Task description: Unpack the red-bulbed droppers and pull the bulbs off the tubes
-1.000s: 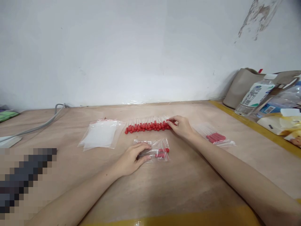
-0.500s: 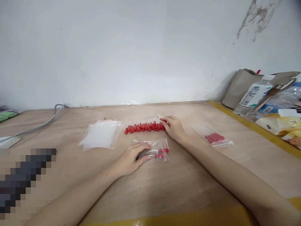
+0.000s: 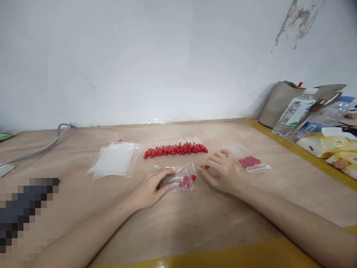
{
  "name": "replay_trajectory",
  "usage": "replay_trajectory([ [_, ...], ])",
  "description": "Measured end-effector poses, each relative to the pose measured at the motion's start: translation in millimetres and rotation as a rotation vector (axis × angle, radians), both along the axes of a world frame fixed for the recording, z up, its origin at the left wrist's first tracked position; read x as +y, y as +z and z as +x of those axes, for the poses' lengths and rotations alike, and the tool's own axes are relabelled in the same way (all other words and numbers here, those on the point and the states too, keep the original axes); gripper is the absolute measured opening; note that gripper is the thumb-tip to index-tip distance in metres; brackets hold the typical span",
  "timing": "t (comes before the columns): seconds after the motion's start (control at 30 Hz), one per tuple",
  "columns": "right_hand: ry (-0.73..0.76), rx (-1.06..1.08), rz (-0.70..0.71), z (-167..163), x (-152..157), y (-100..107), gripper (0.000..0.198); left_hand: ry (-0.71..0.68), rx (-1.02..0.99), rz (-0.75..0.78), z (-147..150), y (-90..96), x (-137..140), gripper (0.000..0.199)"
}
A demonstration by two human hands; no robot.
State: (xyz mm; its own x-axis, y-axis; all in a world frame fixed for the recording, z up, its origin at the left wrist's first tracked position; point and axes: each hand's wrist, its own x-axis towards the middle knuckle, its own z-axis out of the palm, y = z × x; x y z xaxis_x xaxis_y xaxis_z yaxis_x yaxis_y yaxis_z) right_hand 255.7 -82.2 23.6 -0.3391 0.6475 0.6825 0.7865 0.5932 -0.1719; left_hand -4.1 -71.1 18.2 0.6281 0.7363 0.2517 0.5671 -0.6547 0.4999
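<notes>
A clear zip bag (image 3: 176, 179) lies flat in front of me, with red-tipped sticks (image 3: 186, 184) inside. My left hand (image 3: 153, 187) grips its left end, thumb below and fingers above. To the right of the bag's red-striped mouth, my right hand (image 3: 219, 170) hovers low with curled fingers and fingertips close together. What they hold, if anything, is too blurred to make out. Behind the bag lies a row of loose red-tipped sticks (image 3: 175, 149), red heads toward me and pale stems toward the wall.
Flat zip bags (image 3: 113, 159) are stacked at the left. A filled bag of red-tipped sticks (image 3: 249, 162) lies right of my right hand. Farther right are a plastic bottle (image 3: 295, 111), a beige bag (image 3: 275, 102) and yellow packets (image 3: 325, 143). A grey cable (image 3: 41, 150) crosses the left side.
My right hand has left the right end of the stick row and come toward me, beside the bag's mouth. My left hand stays on the bag. The view has shifted slightly.
</notes>
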Motion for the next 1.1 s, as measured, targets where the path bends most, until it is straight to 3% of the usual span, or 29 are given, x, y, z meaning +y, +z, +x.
replay_trajectory([
  [0.13,0.059,0.005,-0.228,-6.3,-8.0,-9.9,0.016,-0.021,0.005,0.019,0.5,0.0,0.7,0.031],
  [0.33,0.022,0.008,-0.427,-14.1,-0.7,-14.7,0.014,-0.031,0.013,0.024,1.0,-0.1,1.4,0.032],
  [0.5,0.065,0.017,-0.453,-21.5,-2.2,-12.8,0.015,-0.082,0.01,0.039,2.6,-0.7,0.9,0.035],
  [0.63,0.189,0.018,-0.497,-21.4,-5.7,-7.7,0.015,-0.07,0.015,0.035,4.0,-1.0,1.5,0.034],
  [0.73,0.252,-0.003,-0.549,-19.3,-5.8,-5.9,0.026,-0.066,0.025,0.029,4.1,-0.8,2.1,0.036],
  [0.8,0.241,-0.028,-0.566,-19.2,-5.1,-7.0,0.031,-0.073,0.026,0.029,3.7,-0.8,2.2,0.037],
  [1.1,0.225,0.081,-0.497,-19.9,-6.5,-12.6,0.015,-0.096,0.06,0.02,1.0,0.1,1.3,0.043],
])
